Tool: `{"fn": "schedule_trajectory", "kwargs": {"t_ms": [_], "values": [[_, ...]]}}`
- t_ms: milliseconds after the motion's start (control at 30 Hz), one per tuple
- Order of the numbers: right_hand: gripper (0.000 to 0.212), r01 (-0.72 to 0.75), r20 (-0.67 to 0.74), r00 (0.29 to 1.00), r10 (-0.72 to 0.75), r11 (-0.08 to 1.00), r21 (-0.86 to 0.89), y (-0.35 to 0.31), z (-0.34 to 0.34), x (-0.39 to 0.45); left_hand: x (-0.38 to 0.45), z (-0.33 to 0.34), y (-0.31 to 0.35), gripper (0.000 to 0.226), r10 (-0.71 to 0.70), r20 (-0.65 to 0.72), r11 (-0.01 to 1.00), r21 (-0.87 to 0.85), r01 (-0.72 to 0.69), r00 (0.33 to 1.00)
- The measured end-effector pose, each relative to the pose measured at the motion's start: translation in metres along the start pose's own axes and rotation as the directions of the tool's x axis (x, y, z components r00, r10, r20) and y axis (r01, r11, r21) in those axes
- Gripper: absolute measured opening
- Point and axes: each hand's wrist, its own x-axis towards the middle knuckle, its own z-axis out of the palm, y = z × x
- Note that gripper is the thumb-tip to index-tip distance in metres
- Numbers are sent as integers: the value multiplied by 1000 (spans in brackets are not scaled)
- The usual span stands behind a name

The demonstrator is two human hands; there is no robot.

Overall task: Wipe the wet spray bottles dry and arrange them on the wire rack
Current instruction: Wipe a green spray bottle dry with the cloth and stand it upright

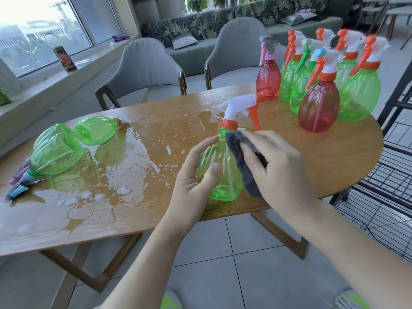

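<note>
Both of my hands are on one green spray bottle (219,172), which stands upright near the front edge of the wooden table (323,166). My left hand (196,175) curls round its left side, thumb across the front of the body and forefinger up along the shoulder, just below the orange collar. My right hand (276,166) presses a dark grey cloth (243,157) flat against the bottle's right side, fingers spread and only lightly bent over the fabric, which hangs down past my palm; whether the thumb pinches the cloth from behind I cannot tell. The white spray head with its orange trigger points to the right. Water lies in puddles and beads over the left and middle of the table top. On that wet side three green bottles lie on their sides: one (97,130) further back, two (55,152) nearer the left edge, touching each other. At the far right end a group of bottles stands upright, close together: two red ones (318,108) and several green ones (359,97). A black wire rack (383,181) stands just beside the table's right end. Two grey chairs (145,70) sit behind the table.
</note>
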Motion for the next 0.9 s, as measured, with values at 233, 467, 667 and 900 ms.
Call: {"fn": "schedule_trajectory", "kwargs": {"t_ms": [233,467,667,900], "values": [[29,-64,18,998,64,998,-8,-6,-1,-5,5,-1,0,40,40,8,996,83,-41,999],[29,-25,41,999,22,997,71,-7,-2,-18,10,-14,2,42,-91,-9,991,-101,90,996],[31,-192,99,980,171,939,284,-4,-2,-14,8,-16,1,42,-113,26,988,-107,115,993],[33,-325,156,946,286,834,446,-2,-3,-22,11,-4,4,37,-78,-68,995,-60,74,995]]}}
